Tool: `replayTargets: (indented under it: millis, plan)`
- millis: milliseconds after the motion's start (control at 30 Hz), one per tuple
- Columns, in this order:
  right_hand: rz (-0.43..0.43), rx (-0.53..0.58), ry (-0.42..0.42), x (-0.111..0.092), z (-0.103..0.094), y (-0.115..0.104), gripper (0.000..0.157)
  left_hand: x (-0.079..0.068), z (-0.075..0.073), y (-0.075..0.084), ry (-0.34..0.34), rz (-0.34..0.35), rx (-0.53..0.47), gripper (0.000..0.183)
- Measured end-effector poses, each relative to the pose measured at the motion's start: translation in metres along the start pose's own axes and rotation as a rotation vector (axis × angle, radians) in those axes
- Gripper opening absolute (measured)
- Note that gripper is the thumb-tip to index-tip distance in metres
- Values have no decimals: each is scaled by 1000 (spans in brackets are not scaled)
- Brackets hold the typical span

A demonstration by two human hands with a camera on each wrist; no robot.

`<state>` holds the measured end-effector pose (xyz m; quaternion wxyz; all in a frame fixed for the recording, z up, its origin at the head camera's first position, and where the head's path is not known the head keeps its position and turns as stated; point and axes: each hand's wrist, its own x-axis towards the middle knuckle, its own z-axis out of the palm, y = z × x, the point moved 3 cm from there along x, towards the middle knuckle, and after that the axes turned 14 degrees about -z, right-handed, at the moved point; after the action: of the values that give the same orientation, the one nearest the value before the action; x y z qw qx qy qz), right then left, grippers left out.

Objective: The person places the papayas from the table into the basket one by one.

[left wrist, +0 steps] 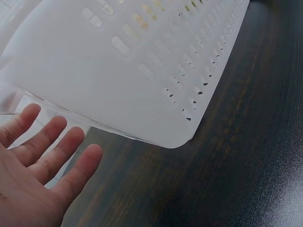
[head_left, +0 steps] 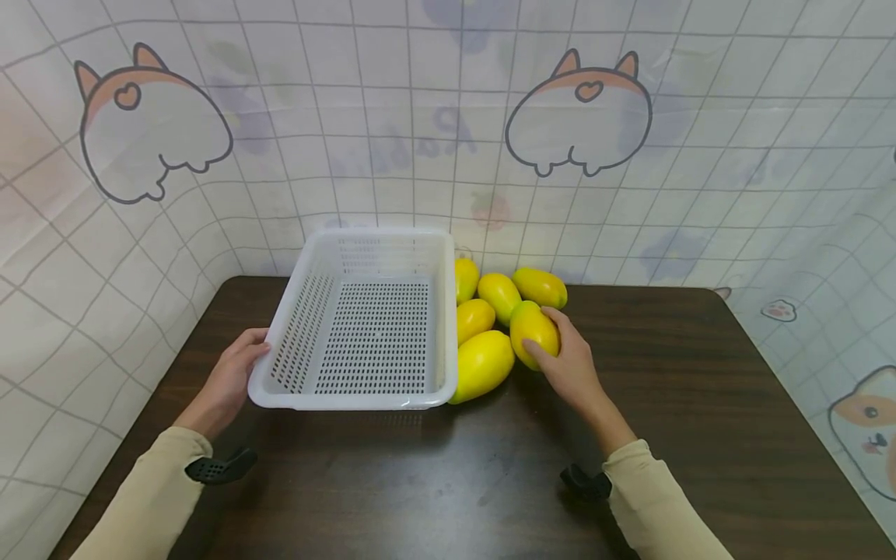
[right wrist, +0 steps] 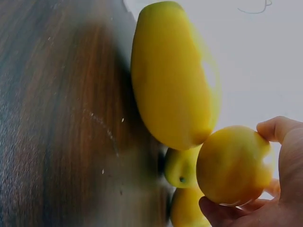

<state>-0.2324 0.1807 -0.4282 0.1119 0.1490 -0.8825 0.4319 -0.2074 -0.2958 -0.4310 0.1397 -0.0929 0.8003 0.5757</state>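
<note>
My left hand [head_left: 229, 379] holds the left rim of an upright white plastic basket [head_left: 269, 373], its thumb at the rim. From the left wrist view, four lightly bent fingers [left wrist: 78, 177] reach beneath that rim, and the thumb is out of sight. On the basket's other side my right hand [head_left: 570, 365] grips a yellow mango [head_left: 533, 330] between thumb and fingers. A large yellow mango [head_left: 483, 365] lies beside the basket, left of the held one. Behind it are several smaller mangoes [head_left: 499, 295], partly hidden by the basket.
The dark wooden table [head_left: 686, 404] extends to the right and in front of both hands. A white patterned cloth [head_left: 392, 117] hangs along its back and sides. At each wrist a black strap [head_left: 220, 467] shows below a beige sleeve [head_left: 651, 498].
</note>
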Motion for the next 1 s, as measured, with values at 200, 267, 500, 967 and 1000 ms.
replayTargets:
  millis: [200,267,500,967,1000]
  plan:
    - [-3,21,8,1,0,-7,62,0,1,0,1,-4,19,44]
    - [-2,27,10,2,0,-8,62,0,1,1,-1,-3,24,44]
    - [-8,47,9,2,-1,-14,62,-1,1,2,-7,-4,11,42]
    - [-48,90,16,7,-1,-28,63,-1,1,2,-4,-5,13,43]
    - [-51,93,16,7,0,-30,63,-1,1,2,-3,-9,15,43]
